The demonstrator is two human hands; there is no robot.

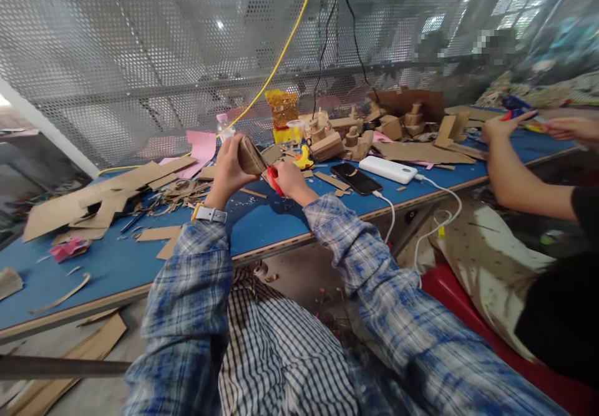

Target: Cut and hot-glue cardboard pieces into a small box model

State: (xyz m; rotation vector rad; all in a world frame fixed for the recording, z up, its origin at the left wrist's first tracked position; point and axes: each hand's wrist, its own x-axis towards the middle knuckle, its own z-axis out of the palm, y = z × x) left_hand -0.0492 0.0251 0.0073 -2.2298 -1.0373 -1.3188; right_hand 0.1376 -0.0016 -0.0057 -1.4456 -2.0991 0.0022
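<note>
Head view — left hand [230,169] upright on cardboard [251,156] — right hand [289,181] lower

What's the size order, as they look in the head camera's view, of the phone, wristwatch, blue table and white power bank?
1. Blue table
2. White power bank and phone: too alike to rank
3. Wristwatch

head: worn on head | faces forward, down | table [276,219] near | single view
</note>
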